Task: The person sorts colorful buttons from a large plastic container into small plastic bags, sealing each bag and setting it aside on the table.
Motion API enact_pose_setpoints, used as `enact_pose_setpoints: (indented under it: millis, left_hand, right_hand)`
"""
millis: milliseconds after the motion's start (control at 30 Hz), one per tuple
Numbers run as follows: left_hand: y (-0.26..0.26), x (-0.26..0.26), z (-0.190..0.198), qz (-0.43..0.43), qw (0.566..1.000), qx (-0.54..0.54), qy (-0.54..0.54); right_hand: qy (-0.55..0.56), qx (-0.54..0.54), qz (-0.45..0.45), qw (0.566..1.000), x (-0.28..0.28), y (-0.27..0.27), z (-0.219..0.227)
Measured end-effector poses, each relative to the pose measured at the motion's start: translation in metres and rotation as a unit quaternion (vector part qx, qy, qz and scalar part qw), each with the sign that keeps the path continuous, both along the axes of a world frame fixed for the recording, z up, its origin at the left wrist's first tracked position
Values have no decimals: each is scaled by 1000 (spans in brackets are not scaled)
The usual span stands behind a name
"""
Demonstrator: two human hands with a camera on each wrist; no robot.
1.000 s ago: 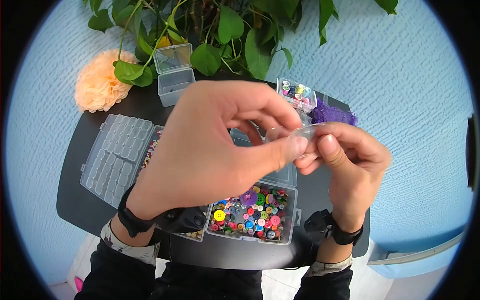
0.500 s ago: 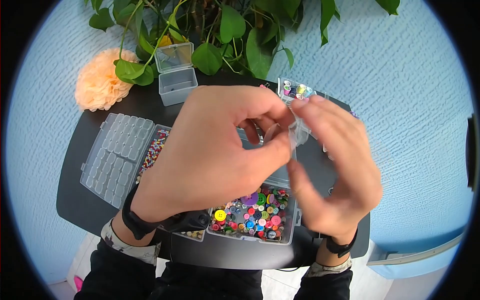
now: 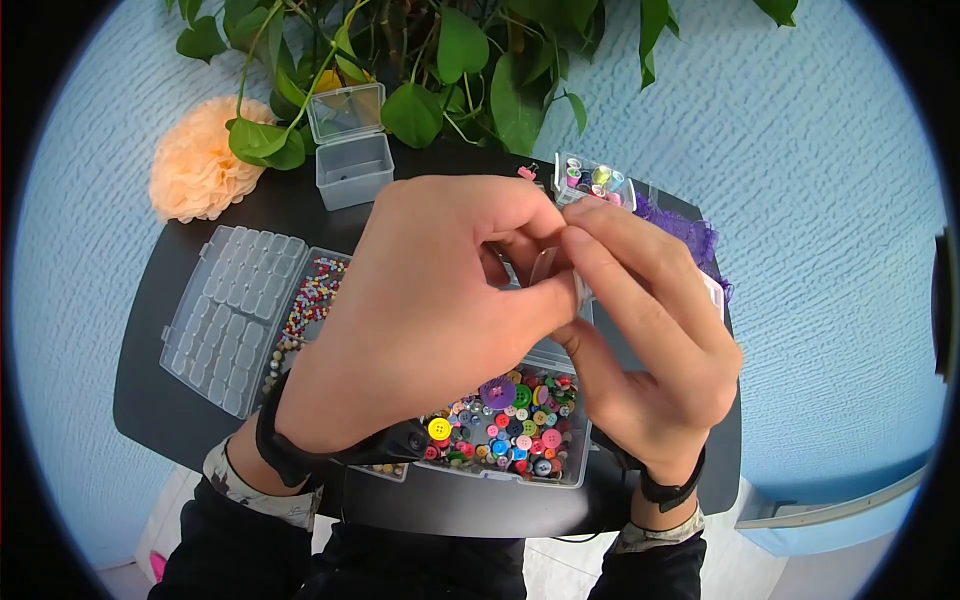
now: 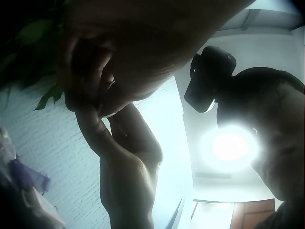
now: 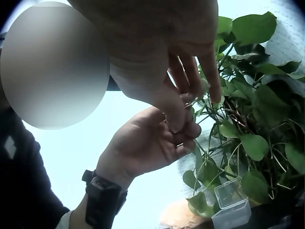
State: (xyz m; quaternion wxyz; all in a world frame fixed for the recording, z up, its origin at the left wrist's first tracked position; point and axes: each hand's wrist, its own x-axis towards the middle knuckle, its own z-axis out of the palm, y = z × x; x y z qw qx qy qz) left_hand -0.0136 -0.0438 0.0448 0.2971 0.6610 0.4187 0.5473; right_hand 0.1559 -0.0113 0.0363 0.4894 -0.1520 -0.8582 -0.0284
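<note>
In the head view, the left hand (image 3: 430,300) pinches a small clear plastic piece (image 3: 583,290) between thumb and fingers. The right hand (image 3: 660,340) meets it from the other side, fingertips above the left thumb and its own thumb below, closed around the same piece. The piece is mostly covered by the fingers, so its shape cannot be told. Under the hands lies an open box of mixed buttons (image 3: 520,430). The left wrist view has the right hand (image 4: 126,157) touching the left fingertips; the right wrist view shows the left hand (image 5: 143,143) palm side.
A compartment box with a clear lid (image 3: 235,310) and small beads (image 3: 312,295) lies left. Behind stand an open clear box (image 3: 355,170), a peach paper flower (image 3: 210,160) and a leafy plant (image 3: 410,115). Back right are a box of small colourful items (image 3: 597,180) and purple mesh (image 3: 680,230).
The right hand first drew away from the clear piece and spread its fingers, then came back over it from the right. The left hand has kept its pinch and hardly moved.
</note>
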Motion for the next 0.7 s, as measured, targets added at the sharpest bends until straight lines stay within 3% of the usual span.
enact_pose_setpoints:
  millis: [167, 233, 433, 700]
  left_hand:
    - [2, -1, 0, 13, 1000, -10, 20]
    - [2, -1, 0, 6, 997, -73, 12]
    - [5, 1, -6, 18, 999, 22, 25]
    - [0, -4, 6, 0, 999, -40, -7]
  right_hand:
    - [-9, -9, 6, 1000, -3, -6, 1]
    - [-30, -15, 8, 999, -5, -7, 1]
    - [-5, -9, 2, 1000, -4, -4, 4]
    - [-12, 24, -2, 1000, 5, 3, 8]
